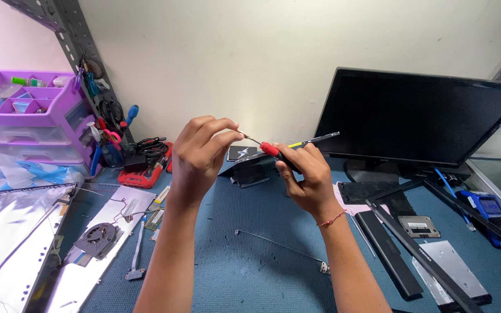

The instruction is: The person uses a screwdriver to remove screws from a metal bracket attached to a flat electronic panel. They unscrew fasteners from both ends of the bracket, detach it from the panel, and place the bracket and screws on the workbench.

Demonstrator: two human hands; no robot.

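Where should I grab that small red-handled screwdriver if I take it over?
Take the red-handled screwdriver by its red grip, from the right, where the right hand already pinches it. It lies roughly level, its thin shaft pointing left into the left hand's fingertips, so that end is slim and occupied.

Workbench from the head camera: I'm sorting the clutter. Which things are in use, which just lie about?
In use: red-handled screwdriver, held by right hand; left hand pinching its tip.

Lying about: monitor, fan, purple drawers, thin metal rod.
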